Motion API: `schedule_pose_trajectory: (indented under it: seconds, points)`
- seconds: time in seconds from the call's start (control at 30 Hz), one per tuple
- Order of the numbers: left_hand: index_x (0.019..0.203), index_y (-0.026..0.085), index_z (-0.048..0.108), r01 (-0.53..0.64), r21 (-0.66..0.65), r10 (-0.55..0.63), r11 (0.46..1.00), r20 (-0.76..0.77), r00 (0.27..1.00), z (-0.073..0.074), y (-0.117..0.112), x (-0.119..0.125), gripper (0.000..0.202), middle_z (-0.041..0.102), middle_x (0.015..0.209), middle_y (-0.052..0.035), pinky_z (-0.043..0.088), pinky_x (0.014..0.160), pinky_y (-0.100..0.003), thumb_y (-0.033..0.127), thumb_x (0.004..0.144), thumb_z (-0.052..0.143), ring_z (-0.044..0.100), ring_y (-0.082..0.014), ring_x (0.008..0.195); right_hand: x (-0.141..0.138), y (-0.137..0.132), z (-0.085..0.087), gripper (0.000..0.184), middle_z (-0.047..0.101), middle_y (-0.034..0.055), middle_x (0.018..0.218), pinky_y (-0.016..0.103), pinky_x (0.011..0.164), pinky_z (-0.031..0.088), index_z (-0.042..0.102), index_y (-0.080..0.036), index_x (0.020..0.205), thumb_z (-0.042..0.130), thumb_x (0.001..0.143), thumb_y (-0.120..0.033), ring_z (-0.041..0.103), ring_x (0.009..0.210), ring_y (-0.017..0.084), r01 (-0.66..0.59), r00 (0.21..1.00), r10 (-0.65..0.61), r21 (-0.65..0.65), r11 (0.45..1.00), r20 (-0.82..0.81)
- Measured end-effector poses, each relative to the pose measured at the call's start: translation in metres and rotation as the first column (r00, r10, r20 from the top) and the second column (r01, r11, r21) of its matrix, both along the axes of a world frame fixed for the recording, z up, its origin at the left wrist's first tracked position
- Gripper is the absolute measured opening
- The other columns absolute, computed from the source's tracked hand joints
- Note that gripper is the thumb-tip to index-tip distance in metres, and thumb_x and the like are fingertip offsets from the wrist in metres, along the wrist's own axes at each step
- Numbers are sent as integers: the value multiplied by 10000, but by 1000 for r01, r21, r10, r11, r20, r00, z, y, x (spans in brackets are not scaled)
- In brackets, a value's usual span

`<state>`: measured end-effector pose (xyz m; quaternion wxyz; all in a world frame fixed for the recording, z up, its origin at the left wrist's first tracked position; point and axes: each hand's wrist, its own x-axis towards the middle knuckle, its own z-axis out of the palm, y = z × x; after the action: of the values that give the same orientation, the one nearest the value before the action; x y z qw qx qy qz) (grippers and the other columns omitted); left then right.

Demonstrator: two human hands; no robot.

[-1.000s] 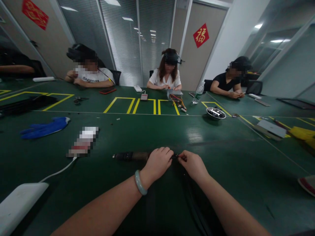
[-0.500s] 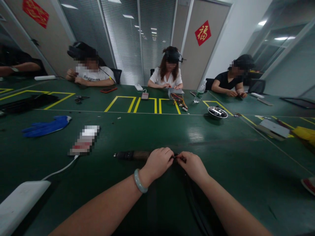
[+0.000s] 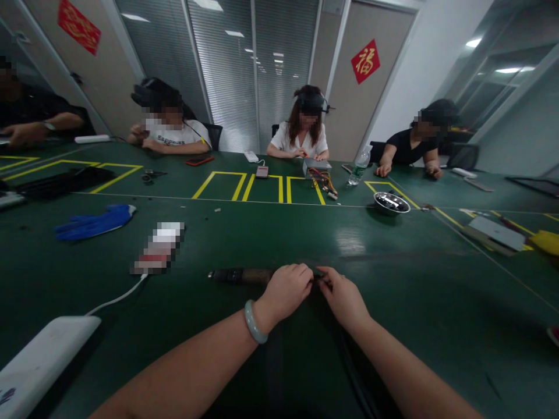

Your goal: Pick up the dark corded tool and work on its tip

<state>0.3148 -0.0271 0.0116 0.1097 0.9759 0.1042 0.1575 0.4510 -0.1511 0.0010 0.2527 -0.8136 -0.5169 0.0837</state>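
A dark cylindrical electric screwdriver (image 3: 251,276) lies sideways on the green table, its metal tip pointing left. My left hand (image 3: 287,291), with a pale green bangle at the wrist, is wrapped over its rear part. Close beside it, my right hand (image 3: 345,294) pinches at the tool's right end, where a black cable (image 3: 356,372) leads away. The cable runs down toward the table's near edge, below my right wrist. My fingers hide most of the joint between tool and cable, so its exact state cannot be seen.
A phone (image 3: 159,247) is wired to a white power bank (image 3: 52,355) on my left, near a blue glove (image 3: 96,222). Farther off are a metal bowl (image 3: 391,202), a bottle (image 3: 358,167) and a grey box with wires (image 3: 317,166). Several people sit across the table.
The whole view has shifted slightly, so things appear farther right. My hands keep nearly the same hold, with small finger movements on the right. The person at far right has spread both hands apart.
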Motion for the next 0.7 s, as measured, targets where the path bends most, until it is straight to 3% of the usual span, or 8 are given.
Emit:
schedule_pose_trajectory:
  seconds: [0.1,0.23,0.33,0.47,0.6,0.7]
  points:
    - [949,184,557,8,2,-8,1000,6,1000,-1,1,0,67,604,944,-41,464,811,-348,213,910,511,580,-197,895,0,4,2,409,655,74,1065,314,882,419,530,-184,1311,434,915,-162,604,945,196,-54,993,58,-37,998,102]
    - [1015,185,554,5,3,-5,1000,3,1000,2,0,-3,117,610,960,-39,478,805,-349,218,910,514,592,-196,905,-3,11,9,353,650,82,1009,297,858,404,619,-189,1197,391,929,-153,597,900,196,-94,978,117,-136,986,171]
    - [1063,190,556,15,3,-16,1000,38,999,7,-2,-6,164,616,1053,-47,448,938,-384,215,905,521,577,-205,1035,-5,14,12,333,650,86,967,286,825,397,645,-170,1079,374,901,-96,596,871,196,-75,973,108,-161,984,206]
    - [1179,199,540,157,10,-157,987,149,976,14,-4,-14,264,584,1237,-49,271,1137,-402,215,922,478,456,-184,1260,-8,13,12,325,649,91,941,272,795,390,638,-151,990,392,823,-19,601,861,200,-48,965,96,-191,980,246]
    - [1184,202,561,271,44,-274,962,210,939,14,-3,-21,276,599,1253,-43,296,1127,-366,219,935,443,491,-152,1225,-8,18,13,328,661,92,986,262,835,394,630,-156,1065,424,834,-48,614,910,195,-41,967,97,-228,973,237]
    - [1153,196,590,335,79,-344,939,261,902,12,1,-22,271,636,1195,-32,341,1094,-341,198,924,444,531,-148,1173,8,24,14,333,663,94,1062,275,869,404,630,-180,1130,429,873,-113,620,954,198,-20,959,91,-253,967,270]
